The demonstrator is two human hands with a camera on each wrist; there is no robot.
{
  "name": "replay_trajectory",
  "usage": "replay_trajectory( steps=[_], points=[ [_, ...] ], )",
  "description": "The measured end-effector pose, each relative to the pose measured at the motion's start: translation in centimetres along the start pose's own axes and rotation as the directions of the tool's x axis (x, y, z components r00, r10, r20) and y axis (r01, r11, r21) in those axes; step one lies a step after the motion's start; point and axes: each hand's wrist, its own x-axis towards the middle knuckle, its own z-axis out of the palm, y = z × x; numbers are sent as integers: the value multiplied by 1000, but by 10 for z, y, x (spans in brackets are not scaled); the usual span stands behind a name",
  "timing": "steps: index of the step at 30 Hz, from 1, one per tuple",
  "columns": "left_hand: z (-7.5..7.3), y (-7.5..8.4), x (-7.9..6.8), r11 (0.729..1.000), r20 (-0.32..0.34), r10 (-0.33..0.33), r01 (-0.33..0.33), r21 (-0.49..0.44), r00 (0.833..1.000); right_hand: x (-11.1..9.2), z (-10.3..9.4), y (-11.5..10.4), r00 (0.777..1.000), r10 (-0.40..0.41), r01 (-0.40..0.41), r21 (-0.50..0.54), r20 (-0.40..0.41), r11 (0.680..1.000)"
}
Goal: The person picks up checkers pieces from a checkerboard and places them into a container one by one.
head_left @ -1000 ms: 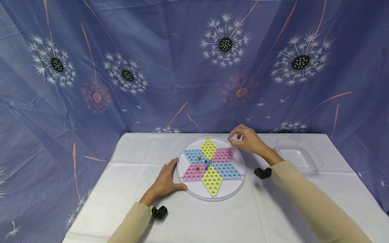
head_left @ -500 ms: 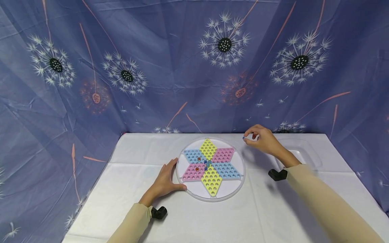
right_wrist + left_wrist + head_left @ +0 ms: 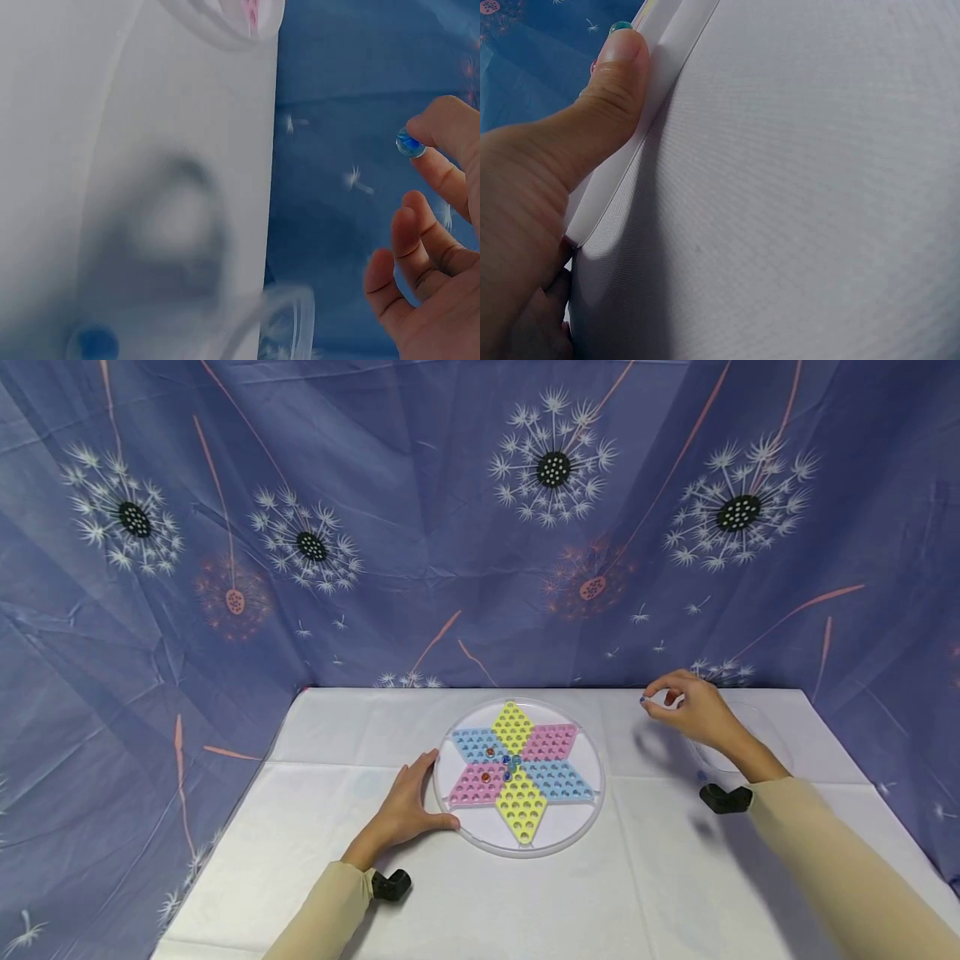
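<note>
On the table lies a round white Chinese checkers board (image 3: 570,818) with a star in yellow, pink and blue. Two orange-red marbles (image 3: 486,777) sit on its left side, and several blue and teal marbles (image 3: 516,761) cluster at the centre. My left hand (image 3: 406,806) rests spread against the board's left rim, thumb toward the near side; its thumb (image 3: 619,82) lies along the rim in the left wrist view. Right of the board, above the table, my right hand (image 3: 693,710) pinches a blue marble (image 3: 410,142) between thumb and index finger, other fingers loosely bent.
A clear plastic container (image 3: 772,735) stands at the back right, partly hidden by the right hand and wrist. By its near left corner shows a small blue round thing (image 3: 701,775), blurred in the right wrist view. A dandelion-print curtain (image 3: 427,527) hangs behind the white-covered table (image 3: 525,910).
My right hand has moved right, from the board's far right edge toward the container, still pinching the blue marble. The left hand has stayed at the board's rim.
</note>
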Motion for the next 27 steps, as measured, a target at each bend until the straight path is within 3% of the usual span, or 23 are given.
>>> replay_trajectory(
  steps=[10, 17, 27],
  points=[
    [0, 2, -1, 1000, 0, -4, 4, -9, 1000, -22, -21, 25, 999, 44, -44, -50, -16, 998],
    [1, 0, 0, 1000, 1, 0, 0, -3, 1000, -33, -30, 41, 993, 116, -117, -57, -14, 992],
    [1, -1, 0, 1000, 0, -12, 12, -16, 1000, -40, -34, 49, 990, 141, -142, -62, -27, 988]
  ],
)
